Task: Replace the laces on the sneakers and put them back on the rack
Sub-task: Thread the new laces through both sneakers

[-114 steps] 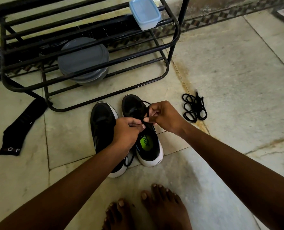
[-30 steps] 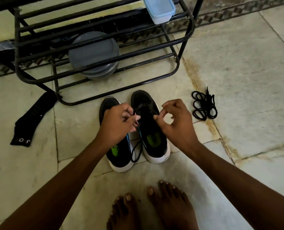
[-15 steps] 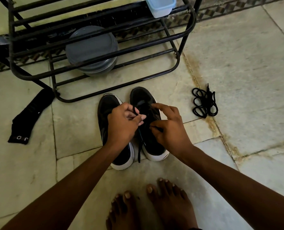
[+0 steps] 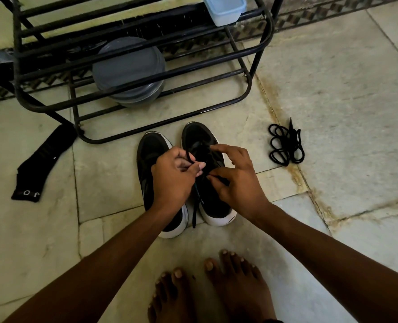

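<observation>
- Two black sneakers sit side by side on the floor point(image 4: 333, 89), toes aimed at the rack point(image 4: 249, 89) and just in front of its bottom bar, not on it yet.
- Left hand point(image 4: 172, 180) hangs over the left sneaker point(image 4: 151, 150), fingers curled, thumb and fingertips pinching a lace point(image 4: 188, 157) that loops up out of the pinch.
- Right hand point(image 4: 237, 180) is on top of the right sneaker point(image 4: 198, 136): index finger stretched out over the eyelet area, thumb and the other fingers nipping a bit of that lace near the tongue.
- One end of the lace dangles down between the two heels.
- Spare lace point(image 4: 285, 145) lies coiled in a bundle on the floor, off to the right of the shoes.
- Black sock point(image 4: 44, 164) lies flat on the left by the rack's foot.
- Rack has a stack of grey lids point(image 4: 128, 64) on a low shelf and a pale blue box point(image 4: 224, 9) higher up.
- Bare feet point(image 4: 240, 287) at the bottom, just behind the heels.
</observation>
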The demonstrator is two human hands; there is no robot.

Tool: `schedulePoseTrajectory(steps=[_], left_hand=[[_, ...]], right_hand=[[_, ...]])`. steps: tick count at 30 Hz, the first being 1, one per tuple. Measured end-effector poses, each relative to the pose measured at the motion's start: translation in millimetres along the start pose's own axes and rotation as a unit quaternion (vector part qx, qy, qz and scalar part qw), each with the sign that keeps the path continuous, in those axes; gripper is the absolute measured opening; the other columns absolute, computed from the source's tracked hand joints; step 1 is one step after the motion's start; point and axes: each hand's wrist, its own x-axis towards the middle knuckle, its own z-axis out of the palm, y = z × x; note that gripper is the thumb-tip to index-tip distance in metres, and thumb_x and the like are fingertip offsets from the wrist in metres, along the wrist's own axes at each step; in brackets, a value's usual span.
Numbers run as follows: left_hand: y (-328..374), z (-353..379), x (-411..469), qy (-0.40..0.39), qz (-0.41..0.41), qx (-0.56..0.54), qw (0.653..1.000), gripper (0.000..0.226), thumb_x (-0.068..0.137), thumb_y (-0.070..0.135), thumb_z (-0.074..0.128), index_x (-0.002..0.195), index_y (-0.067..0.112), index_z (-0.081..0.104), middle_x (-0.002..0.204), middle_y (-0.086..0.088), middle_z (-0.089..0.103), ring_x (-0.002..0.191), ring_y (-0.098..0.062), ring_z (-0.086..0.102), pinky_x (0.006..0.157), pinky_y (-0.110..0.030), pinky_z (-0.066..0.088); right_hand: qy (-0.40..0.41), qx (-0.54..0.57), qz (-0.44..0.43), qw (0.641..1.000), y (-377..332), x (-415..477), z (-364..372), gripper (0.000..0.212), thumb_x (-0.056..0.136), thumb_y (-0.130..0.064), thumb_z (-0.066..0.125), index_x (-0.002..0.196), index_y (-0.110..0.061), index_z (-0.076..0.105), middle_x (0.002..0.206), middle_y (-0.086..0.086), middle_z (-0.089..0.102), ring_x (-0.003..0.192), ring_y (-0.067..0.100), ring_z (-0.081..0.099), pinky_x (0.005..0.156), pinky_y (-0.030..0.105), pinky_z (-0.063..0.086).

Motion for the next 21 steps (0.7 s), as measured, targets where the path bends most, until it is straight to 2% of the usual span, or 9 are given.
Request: schedulePoseTrajectory(steps=[4, 7, 11, 15, 19, 21], left_hand=[[-2.9, 0.8, 0.6, 0.009, 0.026, 0.008, 1.0, 0.019, 0.083, 0.006, 0.084, 0.086, 0.008, 0.065, 0.072, -0.002, 0.073, 0.068, -0.009, 0.075, 0.067, -0.025, 0.062], [-4.6, 1.2, 0.5, 0.011, 0.049, 0.037, 0.998, 0.02, 0.082, 0.008, 0.085, 0.086, 0.007, 0.066, 0.072, 0.002, 0.073, 0.068, -0.006, 0.074, 0.066, -0.026, 0.062], [-3.9, 0.7, -2.1, 0.004, 0.088, 0.07, 0.994, 0.019, 0.082, 0.011, 0.085, 0.085, 0.011, 0.066, 0.073, 0.008, 0.072, 0.068, -0.001, 0.071, 0.065, -0.021, 0.06], [-1.7, 0.7, -6.0, -0.001, 0.11, 0.085, 0.99, 0.018, 0.083, 0.013, 0.084, 0.085, 0.01, 0.066, 0.071, 0.01, 0.071, 0.067, -0.001, 0.07, 0.062, -0.017, 0.057], [-3.4, 1.0, -8.9, 0.01, 0.094, 0.079, 0.992, 0.018, 0.084, 0.015, 0.084, 0.084, 0.012, 0.066, 0.07, 0.01, 0.07, 0.066, -0.002, 0.069, 0.061, -0.015, 0.055], [-5.2, 0.8, -7.2, 0.007, 0.081, 0.073, 0.994, 0.017, 0.083, 0.016, 0.084, 0.084, 0.013, 0.068, 0.069, 0.007, 0.07, 0.066, -0.006, 0.069, 0.062, -0.019, 0.056]], right_hand=[[0.013, -0.014, -0.017, 1.0, 2.2, -1.4, 0.8, 0.01, 0.082, -0.02, 0.075, 0.085, -0.012, 0.08, 0.142, 0.009, 0.057, 0.125, 0.035, 0.049, 0.088, 0.052, 0.049], [0.015, -0.039, -0.024, 0.999, 0.3, -1.0, 1.0, 0.009, 0.082, -0.02, 0.074, 0.086, -0.014, 0.08, 0.144, 0.009, 0.056, 0.125, 0.039, 0.049, 0.085, 0.053, 0.048], [0.01, -0.096, -0.022, 0.995, -4.9, -0.7, 0.8, 0.016, 0.087, -0.028, 0.067, 0.088, -0.019, 0.08, 0.15, 0.006, 0.05, 0.128, 0.039, 0.044, 0.083, 0.048, 0.045], [0.011, -0.129, -0.013, 0.991, -4.9, -0.2, 0.7, 0.022, 0.091, -0.036, 0.063, 0.099, -0.025, 0.08, 0.156, 0.007, 0.043, 0.131, 0.039, 0.039, 0.086, 0.048, 0.042], [-0.004, -0.103, 0.012, 0.995, -3.3, 3.6, 2.6, 0.021, 0.088, -0.039, 0.068, 0.101, -0.028, 0.08, 0.159, 0.006, 0.038, 0.132, 0.04, 0.037, 0.088, 0.05, 0.043], [-0.011, -0.064, 0.028, 0.998, -3.3, 4.8, 4.7, 0.021, 0.086, -0.037, 0.069, 0.099, -0.027, 0.081, 0.159, 0.006, 0.037, 0.132, 0.04, 0.034, 0.091, 0.051, 0.044]])
